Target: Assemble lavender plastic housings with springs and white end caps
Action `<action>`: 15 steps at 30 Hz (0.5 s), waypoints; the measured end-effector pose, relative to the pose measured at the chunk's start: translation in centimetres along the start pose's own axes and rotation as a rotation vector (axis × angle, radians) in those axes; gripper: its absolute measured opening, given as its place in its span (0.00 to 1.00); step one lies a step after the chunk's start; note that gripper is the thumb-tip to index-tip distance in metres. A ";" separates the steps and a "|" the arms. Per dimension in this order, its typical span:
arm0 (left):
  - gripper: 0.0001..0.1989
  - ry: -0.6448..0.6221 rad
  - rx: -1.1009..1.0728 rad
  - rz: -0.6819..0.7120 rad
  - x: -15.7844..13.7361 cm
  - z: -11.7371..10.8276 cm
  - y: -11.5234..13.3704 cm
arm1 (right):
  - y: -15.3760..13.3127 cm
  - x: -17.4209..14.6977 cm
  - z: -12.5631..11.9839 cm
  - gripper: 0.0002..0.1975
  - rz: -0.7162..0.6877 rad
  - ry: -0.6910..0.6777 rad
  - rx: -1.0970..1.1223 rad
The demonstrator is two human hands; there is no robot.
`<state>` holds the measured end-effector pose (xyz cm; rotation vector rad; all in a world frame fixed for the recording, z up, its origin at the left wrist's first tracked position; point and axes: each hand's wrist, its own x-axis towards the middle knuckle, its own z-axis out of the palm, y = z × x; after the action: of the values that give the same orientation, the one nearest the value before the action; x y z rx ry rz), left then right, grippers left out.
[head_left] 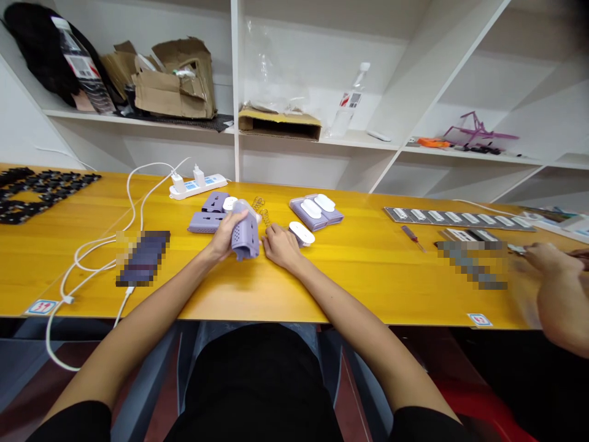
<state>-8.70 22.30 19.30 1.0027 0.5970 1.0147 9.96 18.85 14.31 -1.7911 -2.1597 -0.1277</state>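
Tilted up off the table, a purple plastic housing (246, 237) with small vent holes is held in my left hand (223, 236), fingers closed round its left side. My right hand (281, 247) rests on the tabletop just right of it, fingers curled down and together; whatever is in them is hidden. Thin coil springs (264, 215) lie just beyond my fingers. A white oval piece with dark slots (302, 233) sits beside my right hand. More purple housings (206, 222) lie behind my left hand, with a white round part (229, 204) by them.
Purple parts with white oval caps (317, 209) stand behind right. A phone (143, 258) and white cable lie left, near a power strip (199, 185). A screwdriver (413, 238) and a long metal strip (455, 218) lie right. Another person's hand (552, 261) works at far right.
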 end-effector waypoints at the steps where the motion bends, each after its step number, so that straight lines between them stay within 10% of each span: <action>1: 0.30 -0.069 0.129 -0.015 -0.3 0.0 0.0 | 0.0 0.0 0.0 0.14 0.034 -0.004 0.011; 9: 0.42 -0.489 1.154 0.458 -1.8 0.0 -0.2 | 0.8 0.3 -0.3 0.16 0.147 -0.098 0.037; 15: 0.37 -0.552 1.554 0.456 -1.7 -1.2 0.2 | 1.4 0.4 0.0 0.12 0.154 -0.019 0.039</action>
<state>-10.52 21.29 18.90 2.7669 0.6542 0.4336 11.25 19.55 14.28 -1.9355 -2.0130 -0.0312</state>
